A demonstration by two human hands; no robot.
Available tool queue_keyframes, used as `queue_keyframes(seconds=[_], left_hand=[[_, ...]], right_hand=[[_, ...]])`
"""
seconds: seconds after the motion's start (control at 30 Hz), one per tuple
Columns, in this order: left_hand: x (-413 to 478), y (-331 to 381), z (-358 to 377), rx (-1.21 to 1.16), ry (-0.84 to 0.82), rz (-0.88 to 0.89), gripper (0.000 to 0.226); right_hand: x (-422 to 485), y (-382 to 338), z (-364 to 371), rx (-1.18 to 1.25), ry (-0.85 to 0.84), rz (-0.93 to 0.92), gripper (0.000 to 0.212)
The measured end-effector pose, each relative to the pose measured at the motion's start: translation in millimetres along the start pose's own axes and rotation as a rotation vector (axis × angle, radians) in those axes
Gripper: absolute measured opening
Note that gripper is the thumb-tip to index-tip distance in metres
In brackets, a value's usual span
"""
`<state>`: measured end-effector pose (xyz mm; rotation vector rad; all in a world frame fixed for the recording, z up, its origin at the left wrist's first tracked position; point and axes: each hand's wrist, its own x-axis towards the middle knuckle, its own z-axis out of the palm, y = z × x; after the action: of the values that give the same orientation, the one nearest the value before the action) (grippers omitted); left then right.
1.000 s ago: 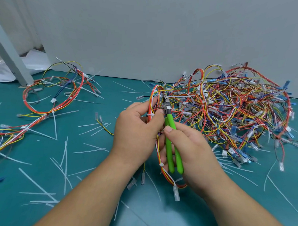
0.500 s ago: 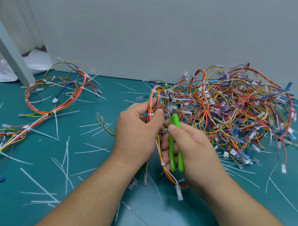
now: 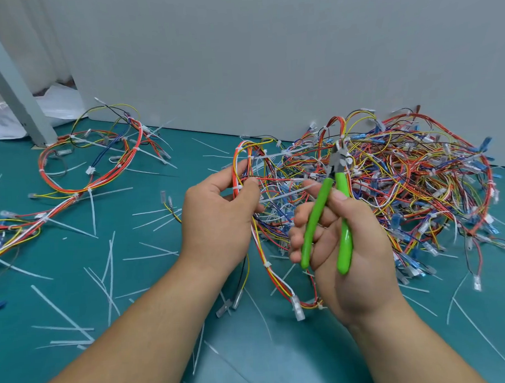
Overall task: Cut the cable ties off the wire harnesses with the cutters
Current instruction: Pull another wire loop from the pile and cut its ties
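L hand (image 3: pixel 217 219): grip pinches a harness (image 3: pixel 268 266) loop, just above the teal counter (image 3: pixel 74 257). R hand (image 3: pixel 349 250): grip holds the green cutters (image 3: pixel 341 184), handles spread, tip up before the harness pile (image 3: pixel 404 184). Cut ties (image 3: pixel 110 272) lie on the counter.

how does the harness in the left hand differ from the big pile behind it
The held wire harness is one thin loop; the pile of harnesses is a wide tangle. The held one is lifted by the left hand; the pile lies on the mat by the wall. Both carry red and yellow wires and white cable ties.
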<state>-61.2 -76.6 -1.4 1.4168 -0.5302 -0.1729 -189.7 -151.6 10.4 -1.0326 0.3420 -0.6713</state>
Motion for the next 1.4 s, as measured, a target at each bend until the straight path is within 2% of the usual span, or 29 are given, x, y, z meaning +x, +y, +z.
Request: queue_keyframes(seconds=[0.1, 0.2, 0.27, 0.33, 0.43, 0.63, 0.83, 1.0, 1.23, 1.4], left_hand=[[-1.0, 1.5, 0.4, 0.007, 0.007, -0.005, 0.024], [-2.8, 3.3, 1.5, 0.035, 0.024, 0.019, 0.026], [-4.0, 4.5, 1.4, 0.083, 0.020, 0.069, 0.029], [-3.6, 5.3, 0.3, 0.145, 0.016, 0.113, 0.033], [-3.4, 6.3, -0.4, 0.200, 0.002, 0.166, 0.032], [-4.7, 8.0, 2.9, 0.205, -0.033, 0.188, 0.041], [-3.2, 5.5, 2.3, 0.209, -0.088, 0.190, 0.041], [-3.4, 5.6, 0.8, 0.168, -0.152, 0.152, 0.027], [-6.2, 4.8, -0.4, 0.104, -0.215, 0.099, 0.027], [-7.1, 7.4, -0.4, 0.073, -0.263, 0.092, 0.021]], right_hand=[[-1.2, -1.4, -0.9, 0.006, -0.008, -0.062, 0.057], [-5.4, -4.6, 0.6, 0.025, -0.147, -0.077, 0.068], [-9.1, -5.8, 4.8, 0.045, -0.279, 0.055, 0.078], [-11.2, -6.2, 8.1, 0.047, -0.346, 0.208, 0.077], [-10.7, -9.5, 9.2, 0.051, -0.284, 0.324, 0.056], [-5.8, -21.9, 3.1, 0.105, -0.290, 0.468, 0.059], [-3.8, -24.7, 0.7, 0.092, -0.298, 0.479, 0.056], [-2.1, -27.0, -1.2, 0.057, -0.294, 0.477, 0.047], [-1.9, -29.8, -0.6, -0.004, -0.236, 0.449, 0.051], [-3.0, -28.9, 1.9, -0.033, -0.231, 0.436, 0.045]])
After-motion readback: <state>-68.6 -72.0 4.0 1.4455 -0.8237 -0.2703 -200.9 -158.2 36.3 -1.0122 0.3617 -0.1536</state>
